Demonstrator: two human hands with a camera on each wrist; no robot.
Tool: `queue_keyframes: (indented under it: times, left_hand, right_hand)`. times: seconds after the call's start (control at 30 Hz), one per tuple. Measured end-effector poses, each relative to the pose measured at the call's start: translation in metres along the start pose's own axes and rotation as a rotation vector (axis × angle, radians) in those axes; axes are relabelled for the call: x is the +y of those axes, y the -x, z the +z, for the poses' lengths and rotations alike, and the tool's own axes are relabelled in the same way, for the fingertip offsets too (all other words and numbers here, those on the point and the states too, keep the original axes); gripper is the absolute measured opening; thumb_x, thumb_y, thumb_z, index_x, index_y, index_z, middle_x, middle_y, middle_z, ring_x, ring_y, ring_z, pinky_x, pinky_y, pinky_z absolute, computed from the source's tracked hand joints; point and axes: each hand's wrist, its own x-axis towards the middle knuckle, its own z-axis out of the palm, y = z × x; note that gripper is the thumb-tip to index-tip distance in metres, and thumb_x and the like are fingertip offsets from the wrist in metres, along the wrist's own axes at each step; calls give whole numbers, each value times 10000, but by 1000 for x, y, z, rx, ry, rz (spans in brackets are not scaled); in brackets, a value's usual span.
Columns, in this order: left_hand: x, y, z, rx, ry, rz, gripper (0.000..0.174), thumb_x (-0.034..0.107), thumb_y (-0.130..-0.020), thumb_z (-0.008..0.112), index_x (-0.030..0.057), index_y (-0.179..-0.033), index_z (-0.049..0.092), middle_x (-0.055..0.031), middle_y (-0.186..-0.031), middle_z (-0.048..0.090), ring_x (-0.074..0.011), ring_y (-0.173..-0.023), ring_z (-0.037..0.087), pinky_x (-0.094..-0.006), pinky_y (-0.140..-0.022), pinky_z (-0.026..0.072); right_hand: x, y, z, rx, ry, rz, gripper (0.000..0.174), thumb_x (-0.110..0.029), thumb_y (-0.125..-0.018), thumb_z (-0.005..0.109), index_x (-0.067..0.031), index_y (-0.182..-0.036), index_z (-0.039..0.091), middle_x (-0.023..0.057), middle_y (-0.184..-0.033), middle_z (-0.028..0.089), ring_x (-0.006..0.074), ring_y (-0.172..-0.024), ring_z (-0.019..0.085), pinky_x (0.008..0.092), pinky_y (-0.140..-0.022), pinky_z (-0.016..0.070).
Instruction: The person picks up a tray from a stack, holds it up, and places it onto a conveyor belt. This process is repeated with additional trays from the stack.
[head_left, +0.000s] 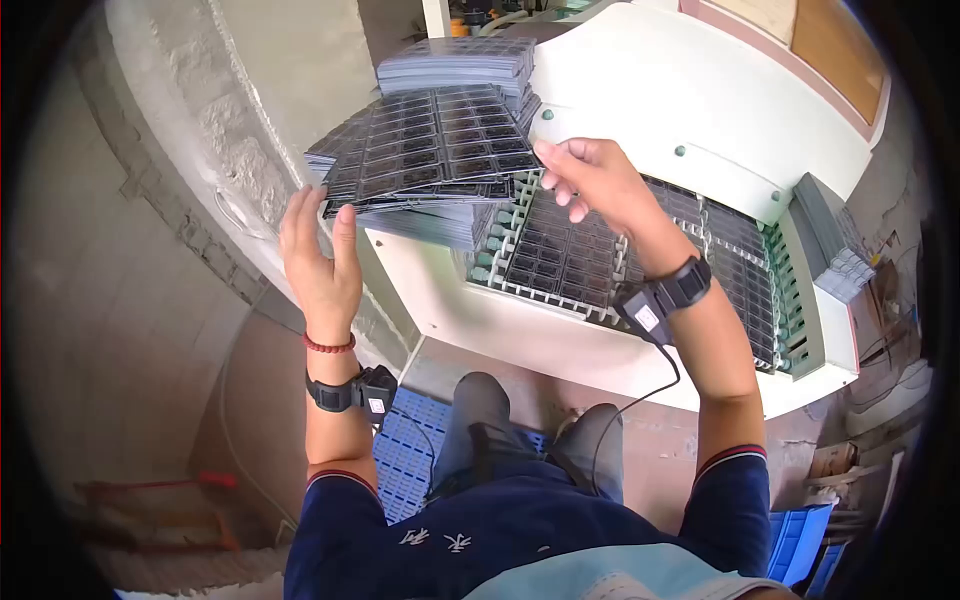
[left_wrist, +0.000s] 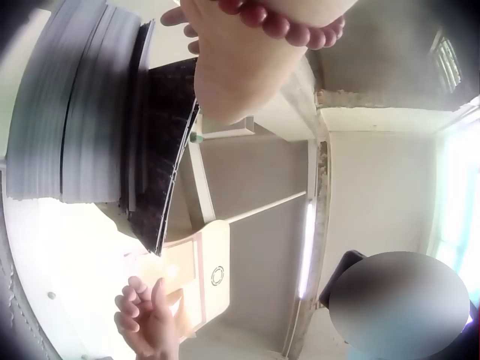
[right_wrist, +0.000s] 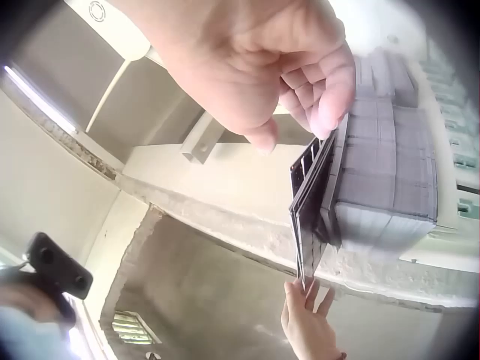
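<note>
The dark trays (head_left: 430, 140), a few thin gridded sheets lying slightly askew, sit on top of a grey stack (head_left: 445, 225) at the corner of a white machine (head_left: 700, 110), and they lie squarely between the person's two hands. The left hand (head_left: 320, 255) stands upright with its fingers straight and its palm turned towards the sheets. Its fingertips are right at their near left edge, and the right wrist view shows those tips (right_wrist: 304, 289) meeting the lower edge of the trays (right_wrist: 307, 195). It clasps nothing. The right hand (head_left: 590, 180) is at the opposite side, by the right corner, with its fingers loosely curled. Their tips (right_wrist: 326, 112) lie against the edge of the sheets, the thumb stands apart, and nothing is caught between them. From the left wrist the trays (left_wrist: 161, 150) show edge-on, jutting out past the stack just below the left hand (left_wrist: 232, 67), with the right hand (left_wrist: 150, 322) beyond them. A second pile (head_left: 455, 62) stands behind, more trays (head_left: 570, 260) lie in the machine bed, and a blue crate (head_left: 405, 450) sits on the floor by the person's legs.
</note>
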Motion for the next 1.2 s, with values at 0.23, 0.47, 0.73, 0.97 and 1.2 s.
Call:
queue_keyframes:
  times: [0.23,0.47,0.73,0.97,1.2]
  left_hand:
    - [16,7,0,-11,-268,312,316,226,-811,597,19,-1046,561,-185,-1242,418,-390,-1228,286,-452,-980,269]
    - [24,32,-2,55,-71,404,359,179,-849,520,-15,-1148,479,-214,-1307,330,-375,-1236,293,-448,-990,267]
    - [-3,135,25,-670,986,-478,440,299,-902,432,-35,-1186,387,-177,-1137,479,-283,-1027,511,-411,-817,478]
    - [-7,212,50,-1004,1664,-1247,552,384,-934,254,-66,-1246,324,-202,-1225,444,-335,-1100,475,-464,-839,461]
    - [-5,227,42,-1017,1470,-1440,463,279,-940,235,-38,-1269,312,-199,-1221,454,-331,-1063,508,-484,-794,498]
  right_hand:
    - [-3,-32,14,-68,-220,190,350,-260,-773,660,58,-876,555,72,-706,561,106,-547,530,203,-411,441]
    - [9,9,-6,53,-539,157,247,-176,-810,613,55,-886,566,64,-686,586,87,-455,504,196,-391,420]
    - [97,158,-49,254,-770,-47,158,-102,-837,560,53,-863,559,110,-736,616,115,-476,557,205,-376,465]
    - [190,263,0,504,-569,44,74,-73,-835,564,-1,-822,561,44,-716,609,70,-550,544,196,-431,424]
    - [203,268,29,433,-621,223,90,-73,-852,539,11,-872,561,53,-713,612,82,-549,555,208,-436,441]
